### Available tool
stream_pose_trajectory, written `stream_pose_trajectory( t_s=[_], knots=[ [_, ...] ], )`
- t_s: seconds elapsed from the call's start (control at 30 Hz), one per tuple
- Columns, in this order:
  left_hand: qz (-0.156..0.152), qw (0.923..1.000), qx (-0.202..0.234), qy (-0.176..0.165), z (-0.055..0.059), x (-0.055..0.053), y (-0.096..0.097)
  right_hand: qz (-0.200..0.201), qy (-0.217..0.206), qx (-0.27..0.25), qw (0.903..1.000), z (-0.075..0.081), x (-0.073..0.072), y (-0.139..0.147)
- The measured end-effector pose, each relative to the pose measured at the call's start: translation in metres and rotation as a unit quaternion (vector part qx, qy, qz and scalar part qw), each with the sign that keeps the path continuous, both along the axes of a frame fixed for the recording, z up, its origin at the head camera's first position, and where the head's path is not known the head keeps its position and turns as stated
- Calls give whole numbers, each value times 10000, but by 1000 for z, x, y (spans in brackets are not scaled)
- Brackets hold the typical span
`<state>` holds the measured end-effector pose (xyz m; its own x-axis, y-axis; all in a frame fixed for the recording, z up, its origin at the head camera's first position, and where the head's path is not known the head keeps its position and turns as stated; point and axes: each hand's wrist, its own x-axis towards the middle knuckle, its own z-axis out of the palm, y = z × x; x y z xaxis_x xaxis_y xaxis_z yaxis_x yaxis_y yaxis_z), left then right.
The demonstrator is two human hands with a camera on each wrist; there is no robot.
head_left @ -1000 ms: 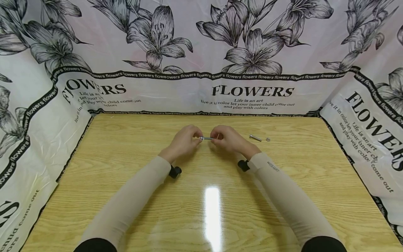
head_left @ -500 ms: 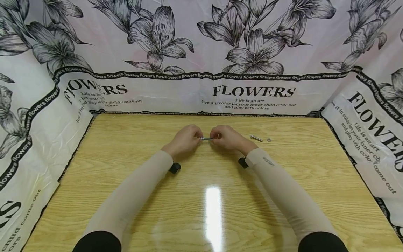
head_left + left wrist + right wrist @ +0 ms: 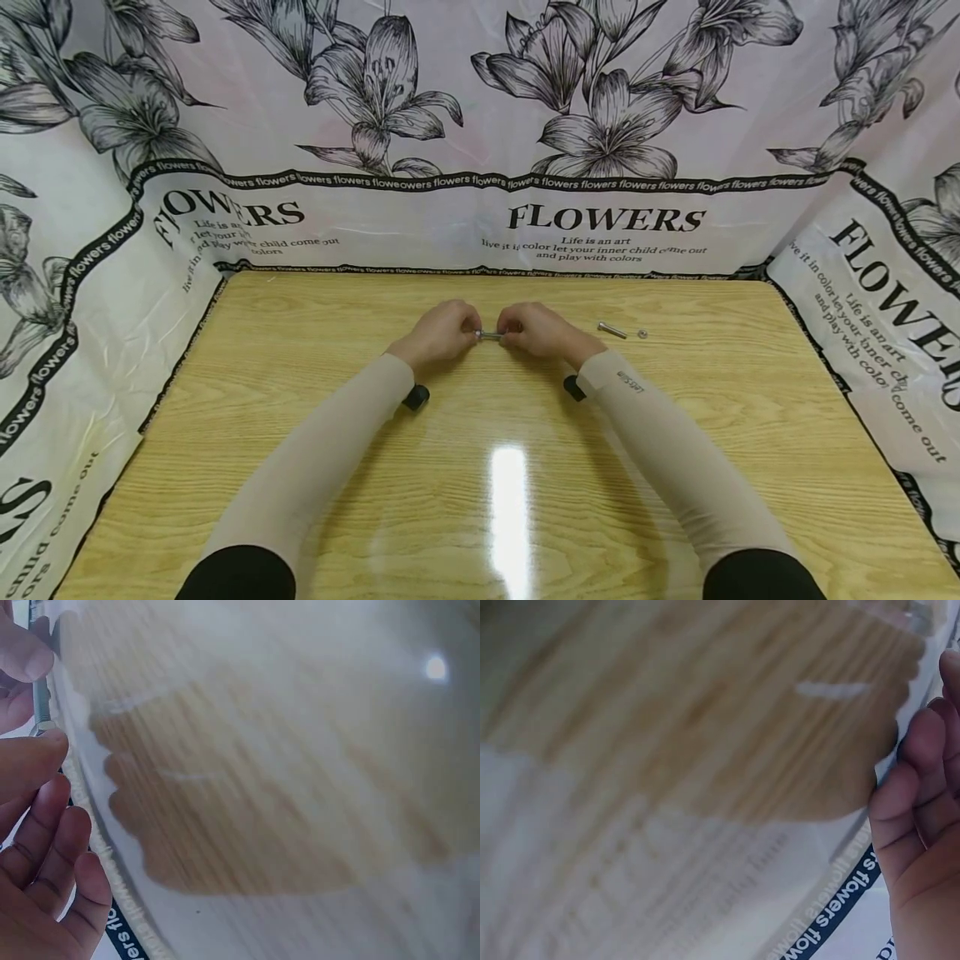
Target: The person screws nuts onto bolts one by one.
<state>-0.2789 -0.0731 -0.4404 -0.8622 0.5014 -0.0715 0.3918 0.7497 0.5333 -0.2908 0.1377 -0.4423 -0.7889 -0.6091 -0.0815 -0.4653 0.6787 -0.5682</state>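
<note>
Both hands meet above the far middle of the table, with a metal bolt (image 3: pixel 491 335) lying level between them. The left hand (image 3: pixel 442 333) pinches the bolt's left end between thumb and forefinger. In the left wrist view a wider hexagonal piece (image 3: pixel 46 727) shows at the left thumb tip; whether it is the head or a nut I cannot tell. The right hand (image 3: pixel 536 329) pinches the right end, and its fingertips cover that end. The bolt's shaft (image 3: pixel 41 701) runs bare between the two hands. In the right wrist view the right hand's other fingers (image 3: pixel 922 742) are loosely curled.
A second bolt (image 3: pixel 612 330) and a small nut (image 3: pixel 642 333) lie on the wooden table (image 3: pixel 480 433), right of the right hand. A flower-print cloth (image 3: pixel 420 221) stands behind the table and along both sides.
The right hand has shifted slightly left and nearer the front, its wrist turning a little. The left hand has shifted only slightly. Both keep hold of the bolt.
</note>
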Motion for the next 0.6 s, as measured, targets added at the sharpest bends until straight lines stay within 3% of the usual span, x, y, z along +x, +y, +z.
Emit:
stream_pose_trajectory(
  t_s=[0.6],
  knots=[
    [201, 9996, 33, -202, -3, 0, -1, 57, 5, 293, 9996, 0, 0, -4]
  ],
)
